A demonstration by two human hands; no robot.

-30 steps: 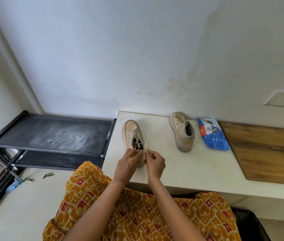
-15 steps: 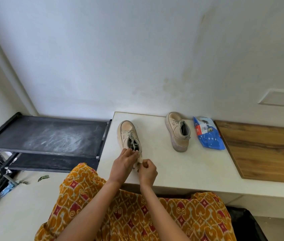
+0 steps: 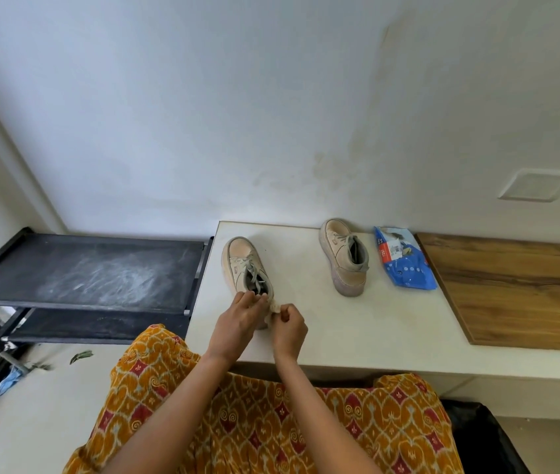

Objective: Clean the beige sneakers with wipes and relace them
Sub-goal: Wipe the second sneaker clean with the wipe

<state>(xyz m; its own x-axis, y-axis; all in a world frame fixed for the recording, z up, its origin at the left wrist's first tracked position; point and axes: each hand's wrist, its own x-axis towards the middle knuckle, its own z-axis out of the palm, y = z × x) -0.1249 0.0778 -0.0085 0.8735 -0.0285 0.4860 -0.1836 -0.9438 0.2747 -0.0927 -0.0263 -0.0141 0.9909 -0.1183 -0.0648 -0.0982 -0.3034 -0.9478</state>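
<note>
Head view: near sneaker [image 3: 246,268] sits at the counter [image 3: 391,330] left edge, about 11 o'clock from the hands, heel hidden behind them. Left hand [image 3: 237,323] fingers curled on its heel collar; right hand [image 3: 289,328] pinches something pale at the heel, can't tell lace or wipe. Second sneaker [image 3: 343,256] at 1 o'clock, wipes pack [image 3: 403,258] just beside it. Bare counter between the sneakers. Wood slab [image 3: 518,292] at 3 o'clock, dusty black rack [image 3: 90,271] at 9.
</note>
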